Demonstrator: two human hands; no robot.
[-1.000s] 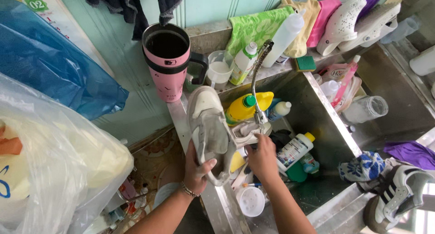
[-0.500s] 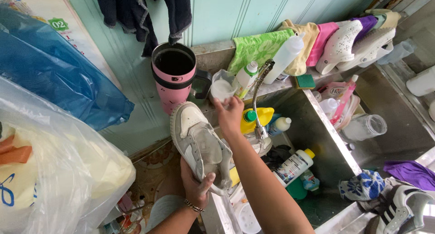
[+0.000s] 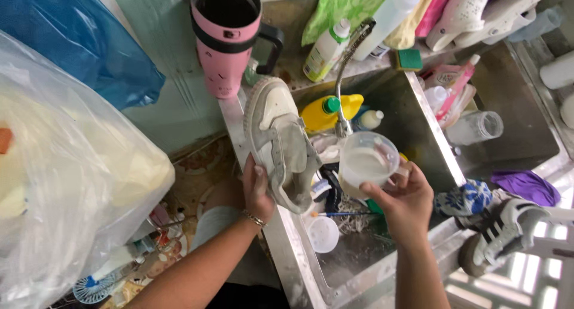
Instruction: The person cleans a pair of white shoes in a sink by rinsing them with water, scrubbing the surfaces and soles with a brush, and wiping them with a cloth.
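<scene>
My left hand [image 3: 257, 192] grips a dirty white sneaker [image 3: 280, 142] by its heel end, holding it over the left rim of a steel sink [image 3: 433, 138], toe pointing away from me. My right hand [image 3: 403, 200] holds a clear plastic cup [image 3: 366, 163] with milky white liquid in it, above the sink and just right of the sneaker. A flexible metal tap [image 3: 347, 69] rises right behind the cup.
In the sink lie a yellow bottle [image 3: 326, 113], small bottles, a brush and a white round lid [image 3: 323, 233]. A pink tumbler [image 3: 224, 37] stands on the ledge with a green-capped bottle [image 3: 326, 49] and sponge [image 3: 408, 59]. Another sneaker [image 3: 499, 237] rests at right; plastic bags at left.
My right hand took the clear cup from the ledge and brought it down over the sink near the sneaker. The left hand kept hold of the sneaker. The view tilted down.
</scene>
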